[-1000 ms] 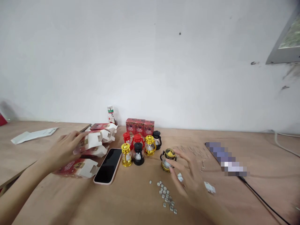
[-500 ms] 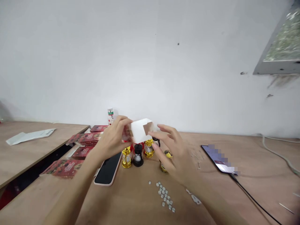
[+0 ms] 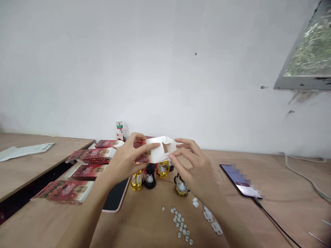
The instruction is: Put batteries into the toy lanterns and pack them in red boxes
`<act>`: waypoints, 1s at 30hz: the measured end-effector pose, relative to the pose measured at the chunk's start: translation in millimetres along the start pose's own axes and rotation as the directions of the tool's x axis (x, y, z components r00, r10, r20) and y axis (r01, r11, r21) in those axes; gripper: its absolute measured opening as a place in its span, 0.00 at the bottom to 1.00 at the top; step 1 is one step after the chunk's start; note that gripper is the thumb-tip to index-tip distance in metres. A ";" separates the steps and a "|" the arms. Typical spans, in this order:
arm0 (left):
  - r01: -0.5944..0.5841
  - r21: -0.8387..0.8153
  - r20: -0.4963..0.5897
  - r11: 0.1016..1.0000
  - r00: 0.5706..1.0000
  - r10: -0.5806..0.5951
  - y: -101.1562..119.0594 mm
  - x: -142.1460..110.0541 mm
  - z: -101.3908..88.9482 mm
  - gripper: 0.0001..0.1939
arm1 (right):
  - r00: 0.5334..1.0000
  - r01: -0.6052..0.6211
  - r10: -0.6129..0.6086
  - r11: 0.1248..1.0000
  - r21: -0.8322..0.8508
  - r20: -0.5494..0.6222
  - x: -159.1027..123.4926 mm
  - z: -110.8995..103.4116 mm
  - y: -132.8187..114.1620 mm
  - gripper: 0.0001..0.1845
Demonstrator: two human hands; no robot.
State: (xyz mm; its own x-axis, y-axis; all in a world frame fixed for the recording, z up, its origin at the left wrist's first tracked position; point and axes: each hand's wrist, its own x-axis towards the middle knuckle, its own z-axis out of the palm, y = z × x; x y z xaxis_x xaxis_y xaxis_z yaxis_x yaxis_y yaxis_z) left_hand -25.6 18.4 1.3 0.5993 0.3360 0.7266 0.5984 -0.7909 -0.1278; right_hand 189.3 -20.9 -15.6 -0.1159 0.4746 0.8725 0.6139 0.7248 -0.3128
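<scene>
A small cardboard box [image 3: 155,155], red on its side with white end flaps, is held above the table. My left hand [image 3: 126,151] grips its left part, with the index finger stretched over the white end. My right hand [image 3: 192,163] has its thumb and fingertips at the white flaps on the right end, where a brown opening shows. Below the box stand small lanterns: a gold lantern [image 3: 137,181], a black lantern [image 3: 150,177] and another gold lantern [image 3: 162,169]. Beneath my right hand is a dark and gold lantern [image 3: 181,187], partly covered.
Red printed boxes [image 3: 89,155] lie at left, near a small bottle [image 3: 119,131]. A pink-edged phone [image 3: 116,196] lies under my left forearm. Several button cells [image 3: 179,220] and white plastic pieces [image 3: 208,215] lie in front. At right is a cabled phone [image 3: 239,181].
My left index finger has stretched out across the box's white end. My right fingertips have come in to the flaps, and the view has shifted slightly.
</scene>
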 end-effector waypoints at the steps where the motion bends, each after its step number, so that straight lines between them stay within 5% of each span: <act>1: 0.009 -0.010 0.012 1.000 1.000 -0.009 1.5 0.2 1.6 0.29 | 1.000 0.020 -0.021 0.999 -0.028 -0.022 -0.6 0.4 -0.1 0.06; 5: 0.041 -0.023 0.102 0.999 0.994 -0.038 6.7 1.0 6.9 0.32 | 0.997 0.077 -0.070 0.984 -0.159 0.045 -2.5 -1.1 2.3 0.11; 11: 0.038 -0.056 0.123 0.998 0.992 -0.030 5.2 0.5 9.9 0.33 | 0.986 -0.009 0.040 0.982 -0.190 0.160 -0.2 -3.4 12.9 0.10; 19: 0.037 -0.178 0.102 0.983 0.995 -0.019 6.9 0.1 2.1 0.29 | 0.967 -0.171 0.140 0.976 0.134 0.214 5.8 -4.7 10.8 0.19; 25: 0.034 -0.213 0.079 0.976 0.997 -0.017 14.9 2.2 1.6 0.24 | 0.905 -0.422 0.363 0.827 0.372 0.221 2.8 0.2 4.9 0.11; 30: 0.037 -0.171 -0.037 0.985 0.998 -0.044 23.2 3.2 13.6 0.24 | 0.899 -0.430 0.393 0.710 0.557 0.193 2.3 5.7 3.5 0.11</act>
State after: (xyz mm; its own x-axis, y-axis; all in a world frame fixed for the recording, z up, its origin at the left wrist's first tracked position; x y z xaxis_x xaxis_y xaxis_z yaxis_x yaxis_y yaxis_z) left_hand -2.5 8.1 -8.5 0.5524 0.3509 0.7561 0.5201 -0.8540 0.0164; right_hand 186.7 -14.5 -16.8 -0.0136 0.8081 0.5889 0.0507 0.5888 -0.8067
